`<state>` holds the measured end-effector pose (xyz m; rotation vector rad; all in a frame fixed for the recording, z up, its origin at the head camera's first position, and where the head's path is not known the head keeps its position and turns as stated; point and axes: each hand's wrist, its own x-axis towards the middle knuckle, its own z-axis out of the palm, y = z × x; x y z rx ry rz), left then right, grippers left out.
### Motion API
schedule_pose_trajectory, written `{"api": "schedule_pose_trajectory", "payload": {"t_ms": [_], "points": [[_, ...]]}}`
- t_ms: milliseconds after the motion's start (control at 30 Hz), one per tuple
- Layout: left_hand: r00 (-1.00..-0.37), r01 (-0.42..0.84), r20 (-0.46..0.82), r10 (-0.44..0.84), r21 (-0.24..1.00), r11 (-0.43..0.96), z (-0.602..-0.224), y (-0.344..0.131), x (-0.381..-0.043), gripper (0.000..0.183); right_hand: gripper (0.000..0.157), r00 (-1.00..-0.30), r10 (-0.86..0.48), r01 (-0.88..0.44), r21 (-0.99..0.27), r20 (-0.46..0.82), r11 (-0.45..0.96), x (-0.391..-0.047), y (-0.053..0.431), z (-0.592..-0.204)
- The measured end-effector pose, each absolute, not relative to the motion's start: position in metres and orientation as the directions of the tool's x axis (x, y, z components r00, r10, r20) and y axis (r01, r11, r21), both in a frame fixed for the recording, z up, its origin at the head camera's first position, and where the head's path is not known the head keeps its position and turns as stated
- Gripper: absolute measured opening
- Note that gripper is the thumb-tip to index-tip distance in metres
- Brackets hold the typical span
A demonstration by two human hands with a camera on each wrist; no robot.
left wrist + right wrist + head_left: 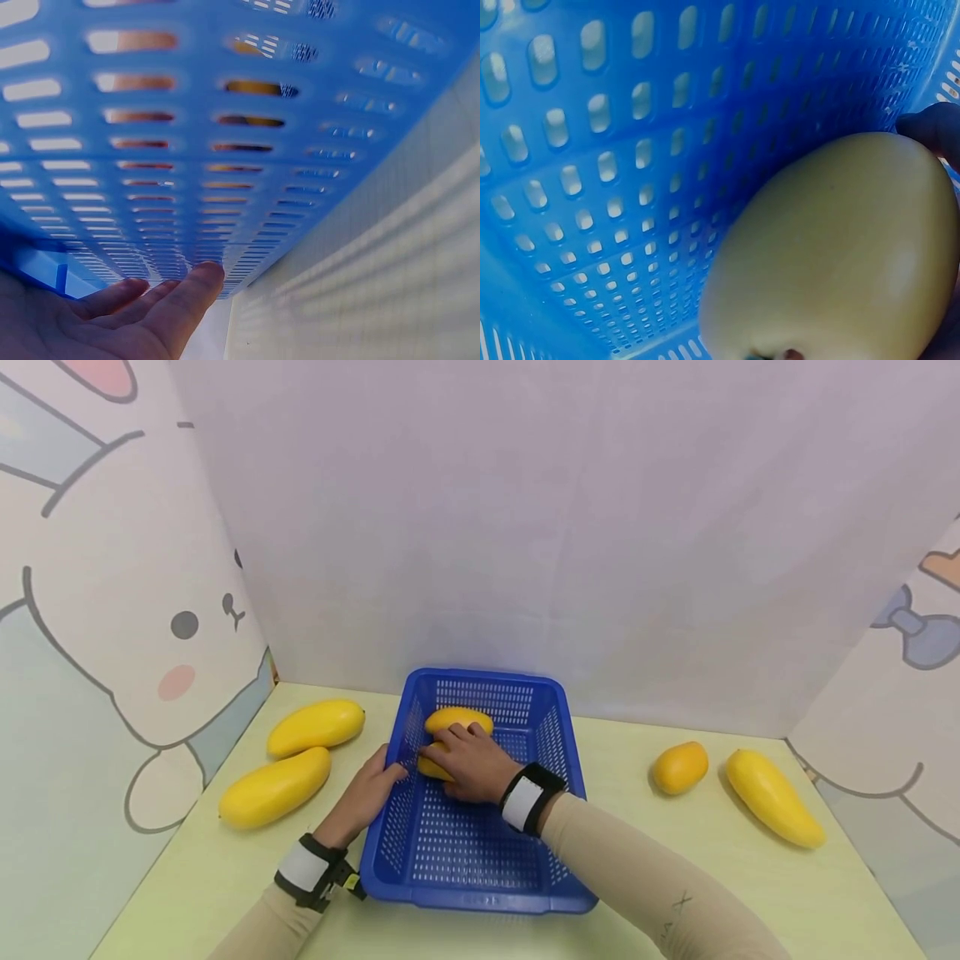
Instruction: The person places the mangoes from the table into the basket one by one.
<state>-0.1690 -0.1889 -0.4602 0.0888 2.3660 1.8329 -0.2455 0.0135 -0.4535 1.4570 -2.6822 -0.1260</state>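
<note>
A blue plastic basket (480,903) with slotted walls stands in the middle of the table. My left hand (372,789) holds its left rim, with the thumb over the edge and the fingers (184,307) along the outside of the wall. Inside the basket, my right hand (477,763) grips a yellow mango (840,247), its fingers curled over the fruit and hiding most of it in the head view. Just beyond that hand, a second yellow mango (459,719) lies near the basket's far left corner.
Left of the basket lie two long yellow mangoes, a farther one (317,727) and a nearer one (275,788). To the right are a small orange-yellow mango (681,767) and a long yellow mango (774,799). A pale curtain (510,543) hangs behind the table.
</note>
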Motion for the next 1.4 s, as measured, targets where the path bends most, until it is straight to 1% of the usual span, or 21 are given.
{"api": "schedule_pose_trajectory", "payload": {"t_ms": [300, 600, 833, 1200, 1400], "points": [[-0.987, -0.047, -0.084, 0.138, 0.968, 0.248, -0.460, -0.189, -0.169, 0.048, 0.060, -0.547, -0.837, -0.832, 0.094, 0.030, 0.547, -0.247, 0.014, -0.455], [-0.986, -0.043, -0.080, 0.143, 0.969, 0.241, -0.458, -0.189, -0.169, 0.047, 0.057, -0.535, -0.843, -0.839, 0.083, 0.060, 0.538, -0.249, 0.013, -0.457], [-0.987, -0.040, -0.077, 0.142, 0.969, 0.245, -0.459, -0.189, -0.169, 0.046, 0.056, -0.543, -0.839, -0.834, 0.086, 0.041, 0.545, -0.247, 0.012, -0.453], [-0.985, -0.042, -0.079, 0.152, 0.971, 0.236, -0.458, -0.189, -0.169, 0.047, 0.051, -0.552, -0.830, -0.829, 0.051, 0.080, 0.557, -0.250, 0.010, -0.452], [-0.984, -0.043, -0.082, 0.157, 0.972, 0.232, -0.458, -0.189, -0.169, 0.049, 0.051, -0.550, -0.828, -0.828, 0.060, 0.111, 0.558, -0.249, 0.011, -0.447]]}}
